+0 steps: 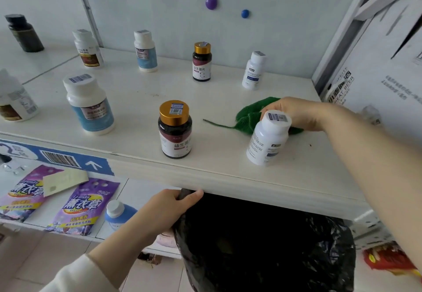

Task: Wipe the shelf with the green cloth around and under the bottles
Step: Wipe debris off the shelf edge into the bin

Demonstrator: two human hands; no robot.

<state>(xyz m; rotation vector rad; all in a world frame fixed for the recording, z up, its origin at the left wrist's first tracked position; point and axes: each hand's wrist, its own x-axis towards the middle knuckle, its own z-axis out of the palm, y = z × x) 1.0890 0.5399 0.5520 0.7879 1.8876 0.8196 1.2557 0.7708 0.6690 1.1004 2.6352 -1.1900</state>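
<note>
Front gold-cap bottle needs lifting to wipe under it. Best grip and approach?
Probably grip the dark bottle at the gold cap or the shoulder just below it, coming from above. It stands upright near the shelf front edge, clear on all sides, with the green cloth to its right.

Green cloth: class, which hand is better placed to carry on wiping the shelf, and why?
Right. The right hand already rests on the green cloth on the shelf; the left hand grips the black bag below.
</note>
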